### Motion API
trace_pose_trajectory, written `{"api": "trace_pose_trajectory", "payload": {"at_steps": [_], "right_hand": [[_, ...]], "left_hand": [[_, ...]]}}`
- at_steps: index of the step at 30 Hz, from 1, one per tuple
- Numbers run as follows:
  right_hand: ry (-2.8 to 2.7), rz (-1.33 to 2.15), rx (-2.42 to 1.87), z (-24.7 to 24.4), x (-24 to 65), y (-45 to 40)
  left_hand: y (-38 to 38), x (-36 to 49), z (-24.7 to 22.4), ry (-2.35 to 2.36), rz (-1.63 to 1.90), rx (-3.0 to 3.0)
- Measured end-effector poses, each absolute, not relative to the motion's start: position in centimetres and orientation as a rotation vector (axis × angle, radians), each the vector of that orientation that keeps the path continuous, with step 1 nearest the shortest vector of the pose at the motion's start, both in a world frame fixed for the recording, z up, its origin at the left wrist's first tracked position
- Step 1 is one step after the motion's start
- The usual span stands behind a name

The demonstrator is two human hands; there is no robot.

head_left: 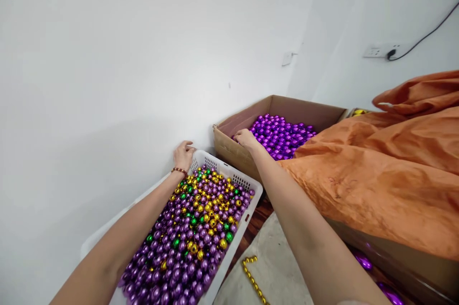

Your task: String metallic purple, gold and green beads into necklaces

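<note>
My left hand (184, 156), with a beaded bracelet at the wrist, is at the far left corner of a white plastic basket (256, 191). Its fingers are slightly apart near the rim, and nothing shows in them. Loose purple, gold and green beads (201, 209) fill the basket. Reaching over the near wall of a cardboard box (233, 153), my right hand (245, 137) has its fingers curled down inside. Shiny purple beads (281, 135) lie in a heap beside it. Whatever those fingers may hold is hidden.
Orange cloth (376, 171) drapes over boxes on the right. A gold bead string (254, 283) lies on a pale round surface (276, 257) below. White wall (107, 56) rises close behind the basket. A black cable (426, 35) runs from a socket (373, 51).
</note>
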State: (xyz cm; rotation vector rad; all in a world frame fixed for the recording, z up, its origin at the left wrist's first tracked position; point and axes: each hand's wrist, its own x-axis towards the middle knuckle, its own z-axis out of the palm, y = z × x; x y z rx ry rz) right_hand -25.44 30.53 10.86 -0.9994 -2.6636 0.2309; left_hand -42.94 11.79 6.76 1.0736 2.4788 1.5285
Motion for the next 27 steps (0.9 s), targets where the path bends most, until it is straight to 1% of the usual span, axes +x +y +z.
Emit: {"api": "trace_pose_trajectory", "payload": {"at_steps": [2,4,5,6,8,10,12,14,15,17,19,20,21,24,25,26,27], "right_hand": [[-2.513,0.272,-1.065,11.9,-24.9,30.1],[-2.371,0.279,-1.101,13.2,-24.5,29.2],[-2.29,0.341,-1.078,13.9,-24.4,28.4],[-2.211,0.472,-1.005,14.6,-24.4,27.4],[-2.064,0.912,-0.687,15.7,-24.5,24.7],[-1.94,1.434,-0.255,16.3,-24.3,21.5],[-1.898,1.834,0.056,16.2,-23.7,18.5],[-1.839,2.083,0.133,15.6,-22.3,16.6],[-1.805,2.13,0.104,15.3,-21.4,16.1],[-1.743,2.099,-0.037,14.4,-19.1,15.9],[-1.706,1.986,-0.213,13.7,-16.6,16.3],[-1.708,1.918,-0.294,13.4,-15.4,16.4],[-1.73,1.842,-0.367,13.1,-14.4,16.6],[-1.982,1.456,-0.528,12.8,-12.5,16.4],[-2.101,1.29,-0.571,12.8,-12.3,16.2],[-2.206,1.141,-0.606,12.9,-12.3,15.9],[-2.284,1.029,-0.629,12.8,-12.3,15.7]], "left_hand": [[11.9,-41.7,8.6,2.361,1.629,1.164],[12.1,-40.4,11.4,2.118,1.757,1.264],[12.1,-39.7,13.1,1.973,1.813,1.3],[12.0,-39.0,14.8,1.839,1.855,1.324],[11.6,-37.5,18.0,1.662,1.9,1.376],[10.8,-36.0,20.6,1.583,1.928,1.443],[9.7,-35.0,22.5,1.569,1.979,1.489],[8.6,-34.8,23.6,1.575,2.098,1.483],[8.0,-35.1,23.8,1.583,2.177,1.46],[6.9,-36.4,23.3,1.624,2.326,1.374],[5.8,-38.1,21.7,1.737,2.351,1.281],[5.4,-38.8,20.5,1.837,2.266,1.263],[4.9,-39.2,19.3,1.975,2.082,1.277],[3.8,-38.8,15.9,2.372,1.32,1.419],[3.6,-37.9,15.1,2.427,1.18,1.5],[3.5,-36.8,14.5,2.425,1.15,1.605],[3.6,-35.5,14.1,2.355,1.205,1.722]]}}
